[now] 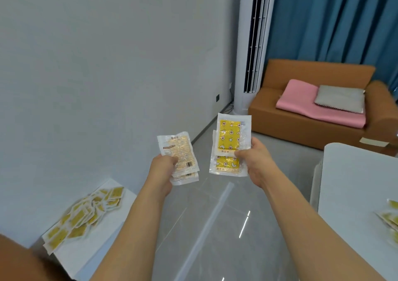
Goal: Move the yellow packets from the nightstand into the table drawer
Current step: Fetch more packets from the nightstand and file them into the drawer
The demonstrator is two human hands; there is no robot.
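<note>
Left hand (pixel 164 164) clamped on a small stack of packets (pixel 179 158), printed backs facing me — I count about three edges, not certain. Right hand (pixel 251 155) pinches two yellow packets (pixel 229 144), star-and-moon fronts showing, thumb across the lower edge of the upper one. Both stacks held out over the floor (pixel 215 227), apart from each other. Fingers behind the packets are hidden. Loose pile (pixel 86 211) lies on the white nightstand (pixel 97 244) at lower left — blurred, too many overlapping to count. White bench (pixel 355 183) at right carries more packets (pixel 391 216), cut off by the frame edge.
</note>
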